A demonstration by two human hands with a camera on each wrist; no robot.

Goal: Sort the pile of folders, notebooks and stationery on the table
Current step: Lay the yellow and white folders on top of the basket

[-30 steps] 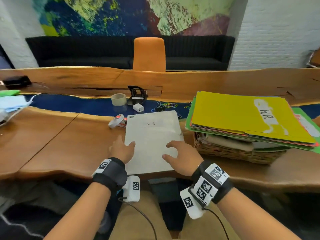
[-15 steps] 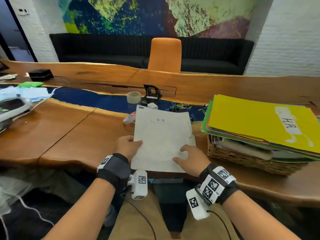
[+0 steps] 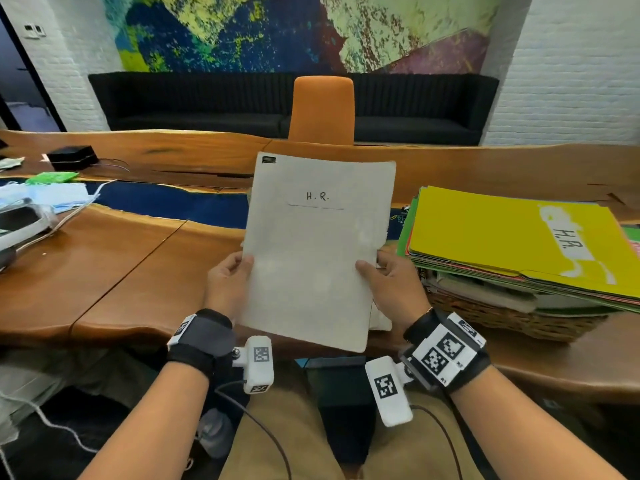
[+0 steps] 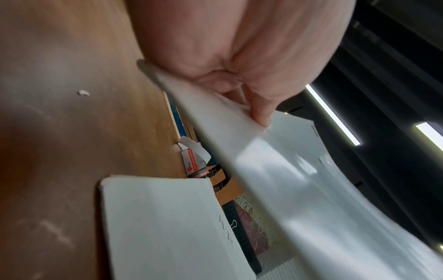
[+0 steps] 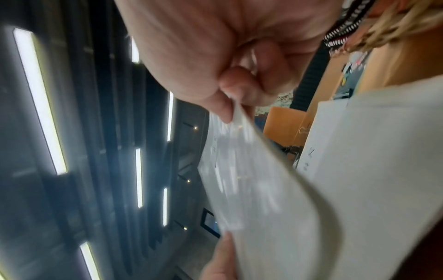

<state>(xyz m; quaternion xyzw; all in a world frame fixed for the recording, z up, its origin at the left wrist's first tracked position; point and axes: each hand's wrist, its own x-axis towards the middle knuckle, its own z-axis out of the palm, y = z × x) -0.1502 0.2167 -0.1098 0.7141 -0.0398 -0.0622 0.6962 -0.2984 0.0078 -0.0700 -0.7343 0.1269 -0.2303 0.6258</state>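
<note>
We see a white folder (image 3: 317, 247) marked "H.R." held upright at the centre of the head view, lifted clear of the bench (image 3: 114, 265). The left hand (image 3: 227, 284) pinches its left edge, thumb on the front, and the right hand (image 3: 394, 289) pinches its right edge the same way, so each grip is closed on the folder. In the left wrist view the thumb (image 4: 261, 111) presses the curved sheet, and a second white folder (image 4: 167, 227) with handwriting lies flat on the bench at the bottom of the frame, with a red-and-white item (image 4: 194, 164) just above it. At the right of the head view a stack of folders (image 3: 519, 247), topped by a yellow one also marked "H.R.", sits on a wicker basket (image 3: 502, 317). An orange chair (image 3: 322, 110) stands behind the bench at upper centre, a black box (image 3: 71, 157) at the upper left. The right wrist view is blurred.
</note>
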